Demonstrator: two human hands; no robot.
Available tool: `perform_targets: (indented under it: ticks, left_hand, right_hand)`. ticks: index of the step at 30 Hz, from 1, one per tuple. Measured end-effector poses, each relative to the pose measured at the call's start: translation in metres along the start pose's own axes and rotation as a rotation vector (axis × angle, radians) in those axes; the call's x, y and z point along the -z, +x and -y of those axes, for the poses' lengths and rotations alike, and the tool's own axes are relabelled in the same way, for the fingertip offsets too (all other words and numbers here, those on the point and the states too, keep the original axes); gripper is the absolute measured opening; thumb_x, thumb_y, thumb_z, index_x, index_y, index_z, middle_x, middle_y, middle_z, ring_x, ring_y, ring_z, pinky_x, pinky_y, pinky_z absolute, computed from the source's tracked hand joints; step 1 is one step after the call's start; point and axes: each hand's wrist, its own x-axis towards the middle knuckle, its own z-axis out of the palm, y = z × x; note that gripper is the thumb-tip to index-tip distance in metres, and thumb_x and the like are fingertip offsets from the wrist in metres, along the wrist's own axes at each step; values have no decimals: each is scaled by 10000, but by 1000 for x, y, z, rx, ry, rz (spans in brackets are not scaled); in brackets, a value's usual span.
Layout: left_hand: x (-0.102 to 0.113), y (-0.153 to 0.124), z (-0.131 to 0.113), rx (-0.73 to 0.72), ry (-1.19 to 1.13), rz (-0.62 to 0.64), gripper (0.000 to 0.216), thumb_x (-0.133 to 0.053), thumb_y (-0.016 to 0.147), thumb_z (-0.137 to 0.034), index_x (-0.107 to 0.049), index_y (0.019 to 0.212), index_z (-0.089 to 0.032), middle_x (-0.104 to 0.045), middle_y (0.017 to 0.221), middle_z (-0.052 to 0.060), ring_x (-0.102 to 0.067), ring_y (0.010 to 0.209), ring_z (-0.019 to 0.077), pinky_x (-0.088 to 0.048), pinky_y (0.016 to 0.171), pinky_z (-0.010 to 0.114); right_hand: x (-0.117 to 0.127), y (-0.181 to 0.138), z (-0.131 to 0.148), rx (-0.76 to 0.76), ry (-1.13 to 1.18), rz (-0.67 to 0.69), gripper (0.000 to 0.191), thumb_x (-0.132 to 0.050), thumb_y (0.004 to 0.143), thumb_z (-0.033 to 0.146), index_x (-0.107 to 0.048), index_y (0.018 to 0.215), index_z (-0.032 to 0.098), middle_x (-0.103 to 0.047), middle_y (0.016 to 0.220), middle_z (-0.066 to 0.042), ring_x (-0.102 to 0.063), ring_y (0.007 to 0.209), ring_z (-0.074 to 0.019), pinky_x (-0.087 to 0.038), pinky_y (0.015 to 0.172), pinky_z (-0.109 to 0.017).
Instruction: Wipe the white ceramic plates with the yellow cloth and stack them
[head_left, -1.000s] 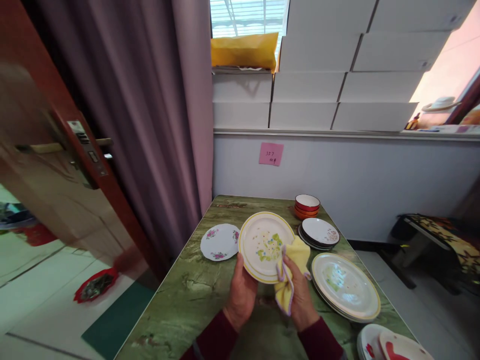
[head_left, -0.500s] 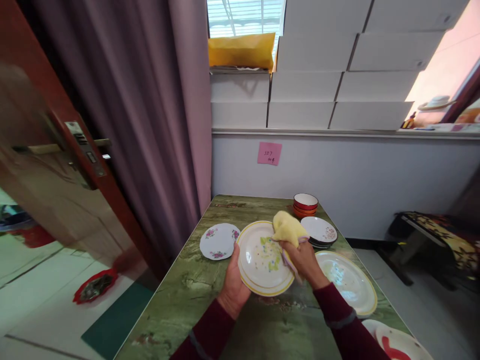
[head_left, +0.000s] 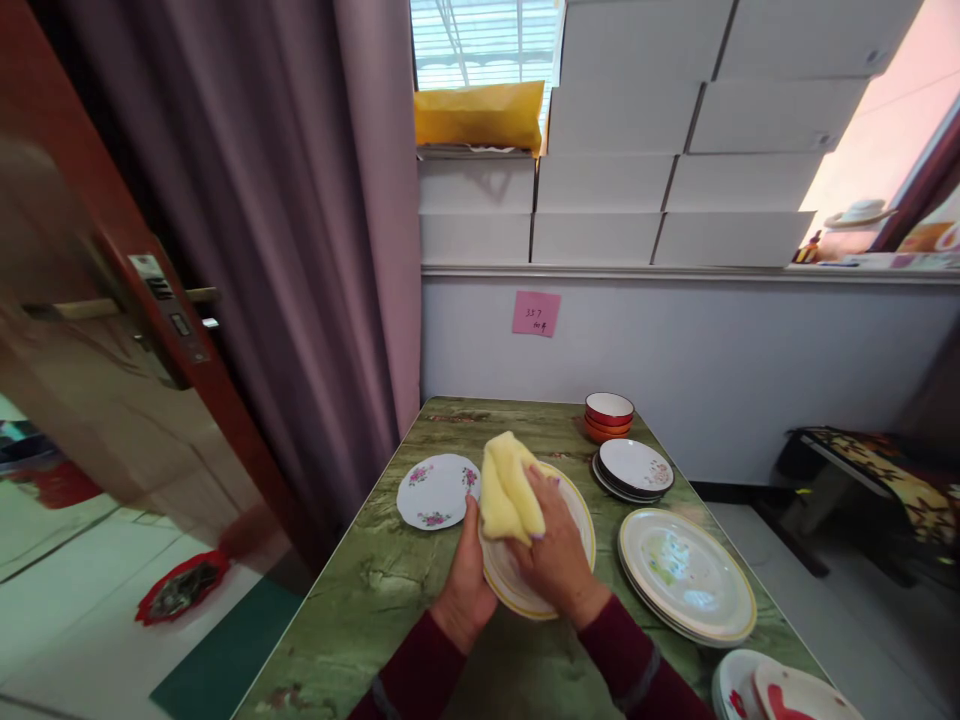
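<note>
A pink note (head_left: 535, 313) on the wall (head_left: 712, 350), at the middle of the frame, bears the handwritten number 357; the smaller characters beneath it cannot be read for certain. Small marks on 2 of the 10 visible white boxes (head_left: 604, 183), toward the upper right, are too tiny to make out.

At the lower centre of the frame, the left hand (head_left: 466, 575) has its grip clamped on the left edge of 1 yellow-rimmed plate (head_left: 511, 577), thumb along the rim, holding it up over the green patterned bench (head_left: 360, 620). The right hand (head_left: 556, 545) has its grip closed on 1 yellow cloth (head_left: 510, 490), which is pressed to the plate's face and, with the hand, hides most of it.

Just left of these in the frame, 1 white floral dish (head_left: 435, 492) lies flat, showing 3 pink flower sprays.

Down the right of the bench stand 4 stacks: 1 red bowl (head_left: 609, 408) over what look like 2 orange bowls (head_left: 607, 432); dark-rimmed plates (head_left: 630, 462), at least 2; large oval plates (head_left: 697, 575), at least 2; and, at the lower right, red-patterned plates (head_left: 795, 690), at least 2, cut by the frame.

1 yellow package (head_left: 480, 115) lies at the upper centre; 1 red tray (head_left: 182, 588) is on the floor at the lower left.
</note>
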Motion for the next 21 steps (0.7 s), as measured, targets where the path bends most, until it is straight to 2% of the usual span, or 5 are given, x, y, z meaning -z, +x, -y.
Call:
perform_targets:
  ticks: [5,9,13,17,21]
  left_hand:
    - [5,1,-15,-108,-33,13,706,-373,922,-673,-449,1469,-234,-537,1449,126,-384,1419,308,-206,1203,523]
    - [9,8,-29,-272,-75,-47,586,-383,980,-530,-446,1471,-216,-561,1419,126,-416,1397,294,-206,1208,512]
    - [4,13,-17,-379,-98,-157,569,-417,971,-522,-473,1455,-228,-594,1386,103,-450,1375,283,-272,1200,468]
    - [4,3,4,-333,-33,-165,619,-416,952,-588,-497,1440,-216,-570,1411,99,-452,1375,282,-311,1190,445]
    - [13,-15,8,-229,195,-184,538,-563,943,-398,-500,1434,-188,-605,1375,108,-496,1343,279,-317,1189,445]
  right_hand:
    - [21,17,-32,-491,147,-124,628,-729,753,466,-614,1268,124,-641,1271,-215,-580,1207,-369,-462,1013,-482]
    - [9,-10,-11,-852,858,-172,582,-725,766,538,-657,1190,145,-730,1123,-139,-684,1047,-294,-567,836,-362]
    - [-19,-28,26,-1007,1408,-293,509,-729,787,505,-645,1202,221,-736,1140,-55,-686,1066,-223,-600,750,-290]
    - [-30,-29,37,-1079,1504,-411,397,-765,755,442,-672,1095,260,-752,1092,-19,-710,998,-197,-613,671,-263]
    - [-28,-29,23,-1176,1400,-456,356,-787,688,404,-672,975,227,-772,913,-20,-731,729,-185,-579,519,-256]
